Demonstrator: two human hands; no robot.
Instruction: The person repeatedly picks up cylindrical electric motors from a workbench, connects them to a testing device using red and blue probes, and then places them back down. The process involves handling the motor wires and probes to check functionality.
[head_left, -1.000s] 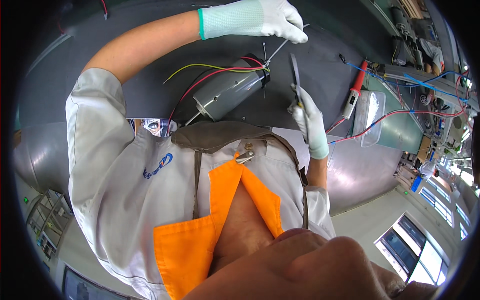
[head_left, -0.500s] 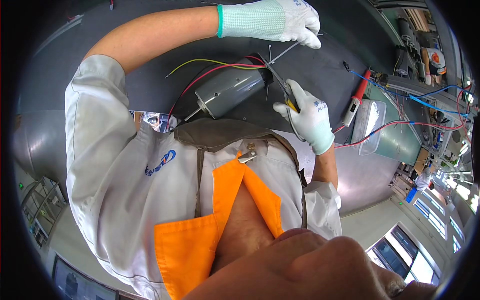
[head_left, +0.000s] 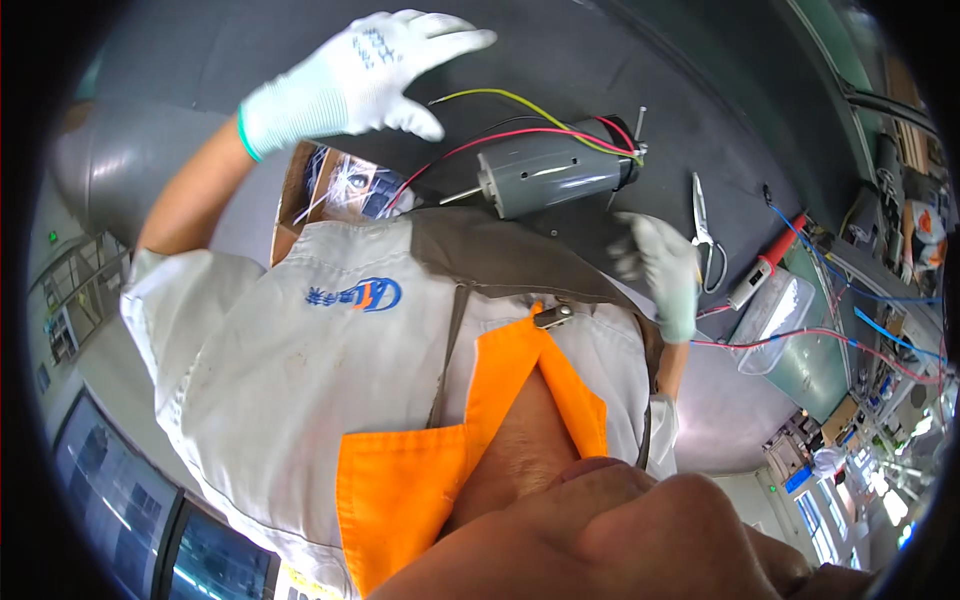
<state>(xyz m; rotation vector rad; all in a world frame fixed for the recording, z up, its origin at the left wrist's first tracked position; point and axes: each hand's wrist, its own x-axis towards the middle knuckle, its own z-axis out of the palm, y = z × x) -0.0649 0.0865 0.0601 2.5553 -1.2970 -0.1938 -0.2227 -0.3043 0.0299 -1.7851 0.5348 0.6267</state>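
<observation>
A dark grey cylindrical motor [head_left: 555,180] lies on the dark table, its thin shaft pointing left. Red, yellow-green and black wires [head_left: 520,132] run from its right end, where a pale cable tie [head_left: 641,124] sticks up. My left hand [head_left: 390,75], in a white glove, is open with fingers spread, above and left of the motor, holding nothing. My right hand [head_left: 664,265], also gloved, is blurred by motion; its fingers look apart with nothing in them. It is below the motor's right end. Scissors [head_left: 700,208] lie on the table just right of it.
An open cardboard box [head_left: 292,200] with thin white strands stands at the table's near left edge. To the right lie a red and white corded hand tool [head_left: 768,262] and a clear plastic box [head_left: 775,330]. Red and blue cables [head_left: 850,342] cross the right side.
The scissors have left my right hand and lie on the table. My left hand has let go of the cable tie's long tail, moved left and opened. The motor appears farther right in view.
</observation>
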